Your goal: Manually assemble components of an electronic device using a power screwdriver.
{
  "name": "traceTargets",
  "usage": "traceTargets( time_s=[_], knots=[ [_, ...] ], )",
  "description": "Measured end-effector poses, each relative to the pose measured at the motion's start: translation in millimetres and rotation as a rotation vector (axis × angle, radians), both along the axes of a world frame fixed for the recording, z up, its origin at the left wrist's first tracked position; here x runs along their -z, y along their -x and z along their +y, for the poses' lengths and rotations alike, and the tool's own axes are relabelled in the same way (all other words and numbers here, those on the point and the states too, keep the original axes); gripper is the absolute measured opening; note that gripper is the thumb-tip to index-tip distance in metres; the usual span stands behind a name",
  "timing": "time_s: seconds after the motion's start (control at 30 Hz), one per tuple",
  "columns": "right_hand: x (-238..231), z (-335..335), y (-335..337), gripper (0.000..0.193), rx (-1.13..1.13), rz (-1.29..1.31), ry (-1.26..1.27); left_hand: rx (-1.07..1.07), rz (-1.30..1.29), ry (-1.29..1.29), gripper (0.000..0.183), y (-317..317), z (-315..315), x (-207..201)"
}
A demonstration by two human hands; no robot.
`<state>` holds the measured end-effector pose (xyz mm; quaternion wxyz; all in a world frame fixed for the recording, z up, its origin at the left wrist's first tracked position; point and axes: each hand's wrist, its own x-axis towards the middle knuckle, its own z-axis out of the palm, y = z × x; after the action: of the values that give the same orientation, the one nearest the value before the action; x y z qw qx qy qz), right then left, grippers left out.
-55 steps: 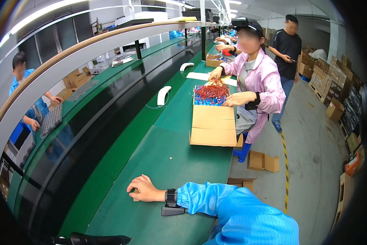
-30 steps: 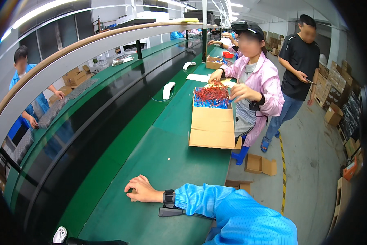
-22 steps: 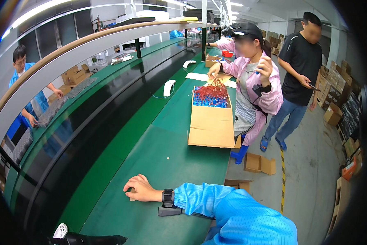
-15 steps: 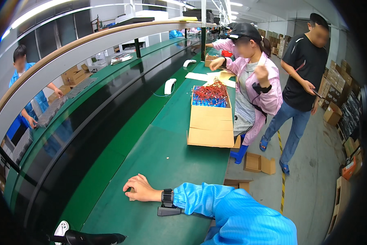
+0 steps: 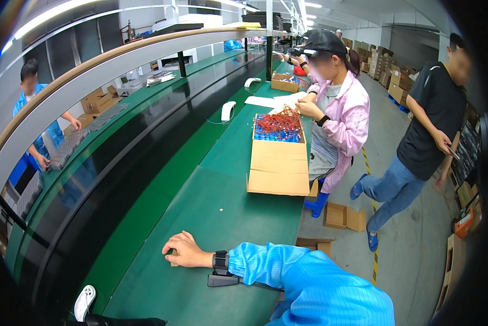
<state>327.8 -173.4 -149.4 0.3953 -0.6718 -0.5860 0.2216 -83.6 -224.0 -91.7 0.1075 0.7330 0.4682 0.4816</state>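
Note:
My right hand (image 5: 187, 251), in a blue sleeve with a black wrist strap (image 5: 221, 263), rests on the green tabletop (image 5: 222, 228). Its fingers curl over a small tan piece (image 5: 174, 259), which is mostly hidden under the palm, so its kind does not show. A black device hangs from the strap on the near side of the wrist. My left hand is out of the picture. Beyond my hand lies a tiny pale bit (image 5: 221, 209) on the table.
An open cardboard box (image 5: 279, 168) of blue parts with red wires stands farther along, by a co-worker in pink (image 5: 344, 108). A person in black (image 5: 428, 119) stands in the aisle. White handheld devices (image 5: 228, 111) lie along the dark conveyor (image 5: 119, 179). An open carton (image 5: 336, 216) sits on the floor.
The co-worker in pink has lowered both hands and brought them together by the box. The person in black has shifted right. My right hand has barely moved.

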Motion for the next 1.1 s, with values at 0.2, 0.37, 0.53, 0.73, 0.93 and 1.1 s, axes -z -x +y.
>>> traceTargets(
  time_s=[0.2,0.37,0.53,0.73,0.93,1.1],
  knots=[
    [-4,-2,-2,0.021,0.038,-0.041,-0.024,-0.003,-0.023,0.025,0.008,-2,-3,-1],
    [-70,-22,-44,0.022,-0.007,0.466,-0.388,-0.053,-0.052,0.057,0.007,2,-3,6],
    [-147,-125,-121,0.049,-0.168,0.913,-0.999,-0.062,-0.075,0.040,0.004,3,-2,8],
    [-219,-251,-113,0.061,-0.682,0.849,-1.430,-0.032,0.023,-0.055,0.004,0,8,13],
    [-182,-155,-56,0.060,-0.812,0.866,-1.033,-0.030,0.037,-0.120,0.005,20,11,17],
    [-104,-59,10,0.045,-0.365,1.415,-0.365,-0.082,-0.006,-0.150,0.003,18,18,26]
  ],
)
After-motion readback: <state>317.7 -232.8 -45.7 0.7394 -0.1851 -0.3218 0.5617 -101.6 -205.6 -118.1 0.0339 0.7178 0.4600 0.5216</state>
